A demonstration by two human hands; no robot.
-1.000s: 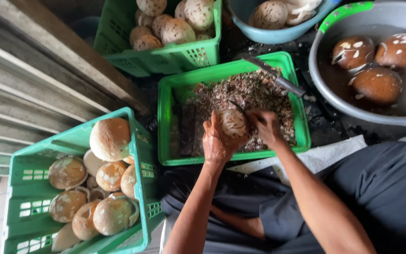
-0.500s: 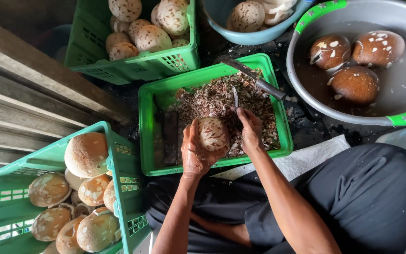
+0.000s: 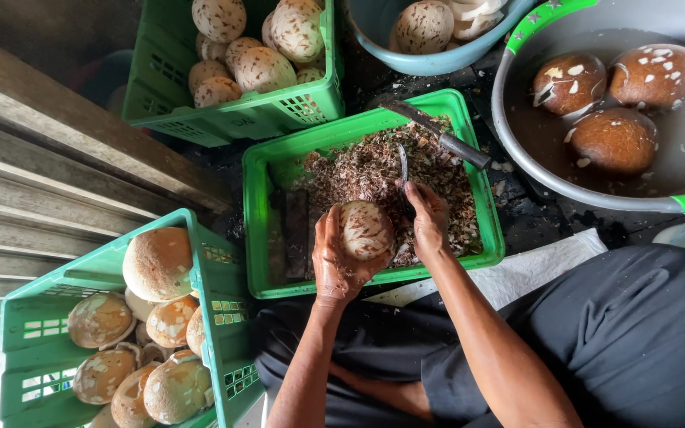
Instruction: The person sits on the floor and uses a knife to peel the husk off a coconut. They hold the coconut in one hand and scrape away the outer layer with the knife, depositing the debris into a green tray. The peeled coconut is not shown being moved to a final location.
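Note:
My left hand (image 3: pixel 333 261) cups a peeled coconut kernel (image 3: pixel 367 229), pale with brown flecks, over a green crate (image 3: pixel 257 206) full of brown shavings. My right hand (image 3: pixel 428 218) grips a small thin-bladed peeling tool (image 3: pixel 403 164) whose blade points away from me, just right of the kernel. A large knife (image 3: pixel 438 132) with a dark handle lies across the far rim of that crate.
A green crate (image 3: pixel 223 309) of brown kernels stands at lower left, another green crate (image 3: pixel 279 111) of peeled kernels at the top. A grey basin (image 3: pixel 509 150) of water holds three brown kernels at right. A blue bowl (image 3: pixel 406 59) sits behind. Wooden steps run along the left.
The view has shifted, so everything sits further left in frame. Both hands stay over the shavings crate with the kernel and tool, the kernel turned slightly.

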